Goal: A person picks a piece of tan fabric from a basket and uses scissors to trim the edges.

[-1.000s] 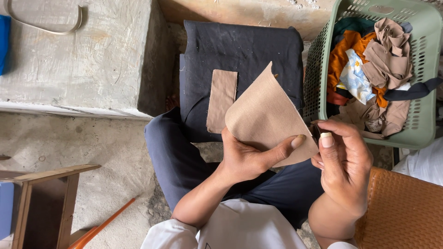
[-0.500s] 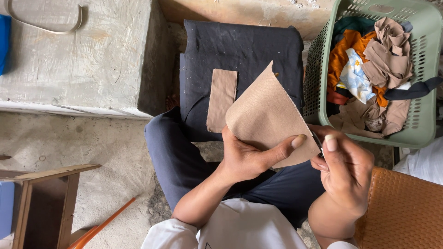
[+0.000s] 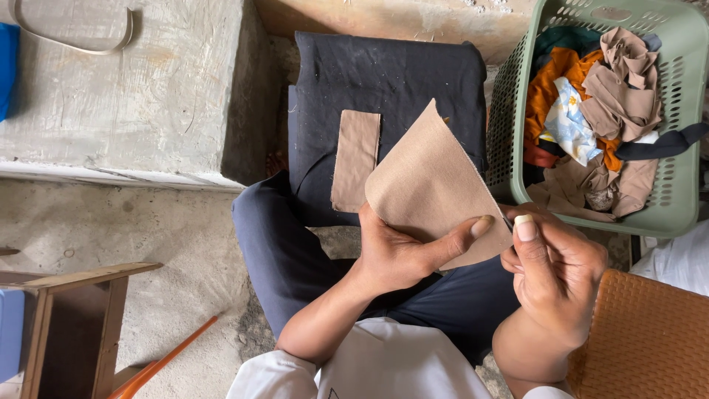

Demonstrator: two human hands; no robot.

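Tan woven fabric piece point(image 3: 428, 185) (angular), left hand point(image 3: 402, 255) gripping it, right hand point(image 3: 554, 270) pinching its edge.

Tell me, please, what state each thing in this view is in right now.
Left hand: holding the tan fabric piece, thumb on top.
Right hand: pinched at the fabric's right edge.
Tan fabric piece: held up, flat.
Tan strip: lying flat on the dark cloth.
Green basket: full of crumpled clothes.

The tan piece point(image 3: 432, 188) is matt woven cloth with frayed edges; at two o'clock, a perforated green plastic basket point(image 3: 683, 148); at ten o'clock, a rough concrete block point(image 3: 140, 96).
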